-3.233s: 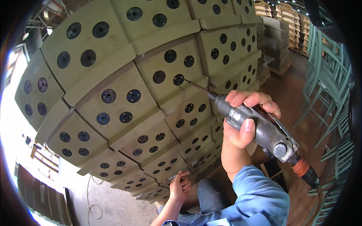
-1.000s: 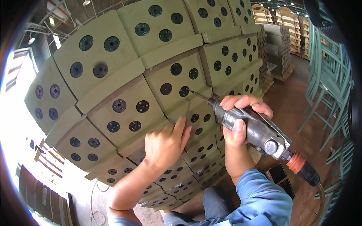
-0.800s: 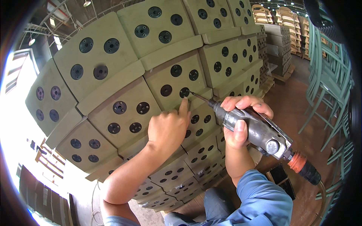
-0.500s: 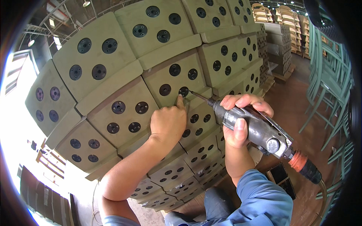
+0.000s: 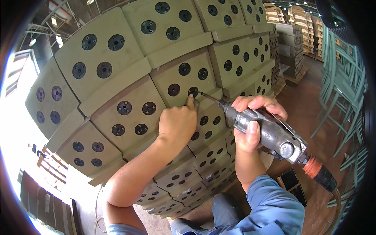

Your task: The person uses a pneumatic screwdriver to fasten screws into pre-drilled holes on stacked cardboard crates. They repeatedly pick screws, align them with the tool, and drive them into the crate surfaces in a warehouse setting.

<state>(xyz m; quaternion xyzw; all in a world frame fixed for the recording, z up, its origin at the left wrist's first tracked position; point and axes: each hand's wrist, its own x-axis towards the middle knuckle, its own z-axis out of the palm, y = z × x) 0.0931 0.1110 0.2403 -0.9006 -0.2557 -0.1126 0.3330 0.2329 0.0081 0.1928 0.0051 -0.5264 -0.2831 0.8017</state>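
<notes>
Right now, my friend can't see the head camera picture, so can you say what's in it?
A person's right hand grips a dark metal power tool, its thin bit at a black disc on a stack of khaki blocks. The left hand has its index finger at that disc's lower edge. Green chair-like frames stand at the right.

- stacked blocks (image 5: 113, 90) stand before the person, with discs (image 5: 173, 89) set in their faces
- left hand (image 5: 178, 123) in front of the stack, index fingertip (image 5: 191, 98) at one block's lower right disc
- right hand (image 5: 250, 137) to its right, around a power driver (image 5: 272, 135); the bit (image 5: 208, 96) points left to that same disc
- hose (image 5: 337, 203) at the driver's rear end
- piled frames (image 5: 341, 96) at the far right
- between frames and blocks, further back, another stack (image 5: 288, 51) on a pallet (image 5: 295, 75)
</notes>
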